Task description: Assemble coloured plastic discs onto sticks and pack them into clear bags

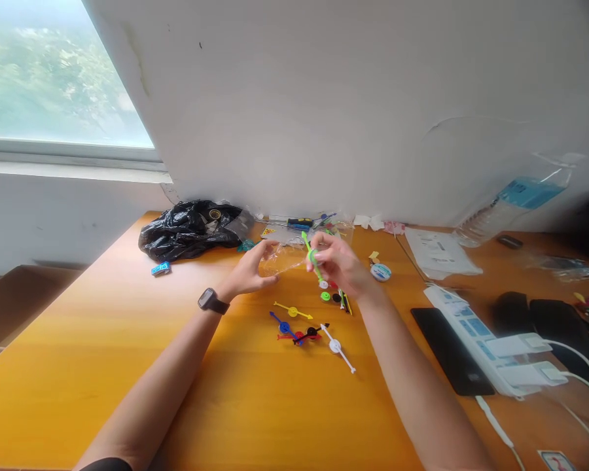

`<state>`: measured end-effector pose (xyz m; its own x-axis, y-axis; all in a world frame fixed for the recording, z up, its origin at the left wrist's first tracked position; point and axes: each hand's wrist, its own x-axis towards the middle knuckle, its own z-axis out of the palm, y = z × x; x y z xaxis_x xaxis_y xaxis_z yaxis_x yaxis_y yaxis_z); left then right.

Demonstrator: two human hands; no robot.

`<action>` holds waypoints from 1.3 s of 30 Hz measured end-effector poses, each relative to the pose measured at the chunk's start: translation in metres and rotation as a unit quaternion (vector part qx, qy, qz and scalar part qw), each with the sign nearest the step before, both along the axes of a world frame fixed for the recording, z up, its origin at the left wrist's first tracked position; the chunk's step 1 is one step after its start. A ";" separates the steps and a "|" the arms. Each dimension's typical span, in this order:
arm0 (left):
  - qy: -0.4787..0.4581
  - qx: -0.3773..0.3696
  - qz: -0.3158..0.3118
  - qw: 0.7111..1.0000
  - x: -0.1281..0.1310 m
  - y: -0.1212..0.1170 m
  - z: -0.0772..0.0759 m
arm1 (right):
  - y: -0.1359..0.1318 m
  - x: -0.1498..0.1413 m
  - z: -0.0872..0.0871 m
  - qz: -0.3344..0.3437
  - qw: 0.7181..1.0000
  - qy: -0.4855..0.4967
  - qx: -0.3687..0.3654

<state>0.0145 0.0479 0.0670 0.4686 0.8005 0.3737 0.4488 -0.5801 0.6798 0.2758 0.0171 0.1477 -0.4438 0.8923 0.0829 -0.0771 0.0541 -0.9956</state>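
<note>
In my right hand (341,261) a green arrow spinner (312,256) is pinched between thumb and fingers, one tip pointing up and away. My left hand (250,269) is open, thumb and fingers apart, at the near side of a clear plastic bag (285,260); I cannot tell how firmly it touches it. Below the hands lie a yellow spinner (293,312), a blue one (285,327), a black one (312,333), a white one (334,346) and a red one (299,336), partly overlapping. Beside my right wrist are a green disc (325,296), a black disc (336,298) and loose arrows (346,302).
A black plastic bag (186,229) lies at the back left, with a small blue packet (160,269) in front. Screwdrivers (300,223) lie by the wall. To the right are a round white tin (381,272), a black phone (451,350), a power strip (471,333) and a water bottle (515,203).
</note>
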 end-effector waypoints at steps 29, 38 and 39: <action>0.047 0.103 0.015 0.993 0.024 -0.020 0.020 | -0.014 -0.006 0.010 -0.129 0.897 -0.341 0.251; 0.029 0.126 0.019 0.991 0.024 -0.022 0.028 | -0.022 -0.004 0.020 -0.104 0.905 -0.331 0.245; 0.028 0.129 0.020 0.991 0.024 -0.022 0.029 | -0.024 -0.004 0.022 -0.100 0.906 -0.330 0.243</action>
